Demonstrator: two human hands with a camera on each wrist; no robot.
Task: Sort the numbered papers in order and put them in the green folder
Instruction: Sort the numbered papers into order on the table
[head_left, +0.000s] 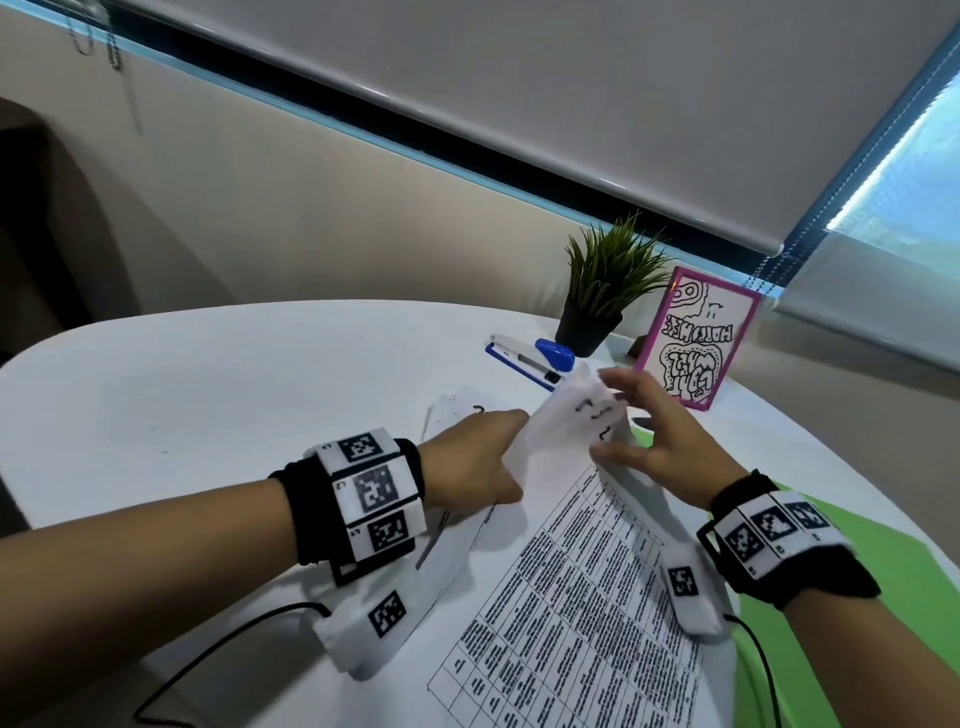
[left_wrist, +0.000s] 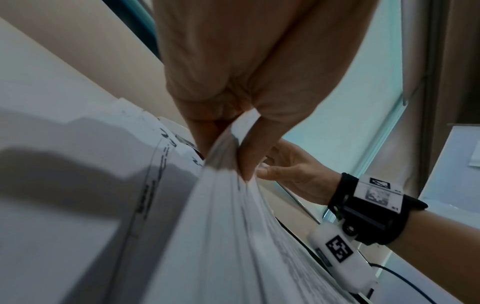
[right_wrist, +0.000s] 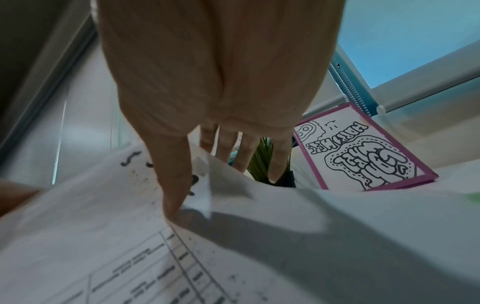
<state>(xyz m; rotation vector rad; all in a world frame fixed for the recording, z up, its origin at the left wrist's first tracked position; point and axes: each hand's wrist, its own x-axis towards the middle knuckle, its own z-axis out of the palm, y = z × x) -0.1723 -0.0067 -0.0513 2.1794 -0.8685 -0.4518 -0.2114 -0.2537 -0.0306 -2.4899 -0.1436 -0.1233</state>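
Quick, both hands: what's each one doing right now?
Left hand: pinching the edge of the papers.
Right hand: fingers spread, thumb pressing the top sheet's corner.

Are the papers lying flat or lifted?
Lifted at the far corner: the left hand pinches the white printed papers there.

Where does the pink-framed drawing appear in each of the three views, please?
Head: pink-framed drawing stands right of centre, behind the right hand.
Left wrist: not in it.
Right wrist: right of centre, beyond the fingers.
Shared landmark: the potted plant beside it.
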